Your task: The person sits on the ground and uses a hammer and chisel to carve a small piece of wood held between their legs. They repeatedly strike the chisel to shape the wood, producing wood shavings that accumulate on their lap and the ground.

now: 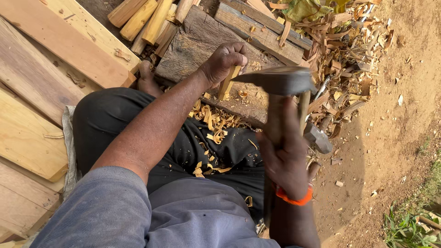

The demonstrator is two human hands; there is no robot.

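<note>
One short pale wooden peg [228, 83], long axis near upright, top tilted slightly toward upper right, standing on a weathered grey timber block [193, 46] at upper centre. Left hand [223, 62] clenched around peg's top. Right hand [285, 154], lower right of centre, gripping wooden handle of one adze-like dark metal-headed tool [275, 80], head pointing left toward peg. One orange wristband [294, 198]. Pale curled shavings [213, 121] on dark trousers. One grey hammer head [317, 138] lying right.

Outdoor woodworking yard: bare dirt ground [395, 128], stacked planks [55, 50], cut sticks [147, 18], heaped wood shavings [349, 50], worn chopping block [202, 41], second hammer [317, 138] lying nearby.
</note>
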